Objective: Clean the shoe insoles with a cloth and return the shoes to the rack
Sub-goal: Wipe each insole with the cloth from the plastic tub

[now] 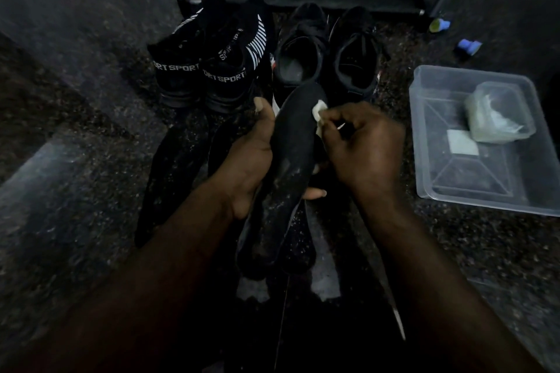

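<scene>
As left hand (247, 157) cups insole (292, 142) — right hand (368, 145) pinches cloth (320, 109).

The left hand (251, 154) grips a dark insole (291, 142) from beneath, thumb up along its left edge. Against the insole's upper right edge the right hand (363, 148) pinches a small white cloth (319, 110). Beyond the insole stand a SPORT-lettered pair (209, 70) and a plain pair (327, 51) (heels toward the camera). Right of the insole sits a clear plastic tub (419, 142); left of it a second insole (172, 179) lies on the floor.
</scene>
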Available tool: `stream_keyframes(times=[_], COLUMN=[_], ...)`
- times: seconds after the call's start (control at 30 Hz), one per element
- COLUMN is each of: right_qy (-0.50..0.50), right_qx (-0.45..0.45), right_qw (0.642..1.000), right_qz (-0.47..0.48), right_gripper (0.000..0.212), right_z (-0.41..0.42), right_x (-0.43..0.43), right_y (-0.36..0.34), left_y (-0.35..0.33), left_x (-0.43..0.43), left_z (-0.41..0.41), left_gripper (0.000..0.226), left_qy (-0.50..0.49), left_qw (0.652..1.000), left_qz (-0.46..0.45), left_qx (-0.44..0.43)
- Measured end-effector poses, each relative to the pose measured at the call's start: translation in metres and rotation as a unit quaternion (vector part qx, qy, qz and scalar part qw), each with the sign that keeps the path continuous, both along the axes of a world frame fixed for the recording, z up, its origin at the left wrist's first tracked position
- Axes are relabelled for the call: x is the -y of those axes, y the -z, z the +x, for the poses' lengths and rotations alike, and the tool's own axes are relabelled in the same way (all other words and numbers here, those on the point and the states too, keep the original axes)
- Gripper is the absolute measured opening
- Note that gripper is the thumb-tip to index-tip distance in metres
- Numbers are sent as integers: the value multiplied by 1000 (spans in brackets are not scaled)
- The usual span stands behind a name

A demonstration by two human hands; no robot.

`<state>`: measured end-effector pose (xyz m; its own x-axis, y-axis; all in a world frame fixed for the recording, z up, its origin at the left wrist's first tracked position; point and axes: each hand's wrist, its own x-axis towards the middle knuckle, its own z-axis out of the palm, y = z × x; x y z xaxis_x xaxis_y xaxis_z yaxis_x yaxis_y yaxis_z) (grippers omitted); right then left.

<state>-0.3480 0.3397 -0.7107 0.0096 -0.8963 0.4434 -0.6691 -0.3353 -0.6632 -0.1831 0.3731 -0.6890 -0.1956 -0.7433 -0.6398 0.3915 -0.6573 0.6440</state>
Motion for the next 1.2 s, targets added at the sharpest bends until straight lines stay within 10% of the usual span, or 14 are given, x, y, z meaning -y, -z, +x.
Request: stream_keyframes(times=[0.6, 0.83, 1.07, 1.2], right_qy=[-178, 44, -69, 36], right_qx=[-8, -14, -14, 8], right_qw=[974, 997, 997, 999], right_qz=[138, 58, 26, 12], right_gripper=[16, 11, 25, 19], right_z=[19, -4, 23, 4], right_x=[-13, 2, -12, -3], right_y=[-9, -5, -8, -7], left_y=[-1, -12, -12, -11], left_x=[0, -5, -7, -7], left_z=[8, -5, 2, -2], left_gripper=[90, 80, 79, 79], left_qy=[-40, 36, 25, 79], left_qw=[993, 999, 998, 996], left_qz=[11, -11, -27, -34], left_qx=[114, 2, 45, 28])
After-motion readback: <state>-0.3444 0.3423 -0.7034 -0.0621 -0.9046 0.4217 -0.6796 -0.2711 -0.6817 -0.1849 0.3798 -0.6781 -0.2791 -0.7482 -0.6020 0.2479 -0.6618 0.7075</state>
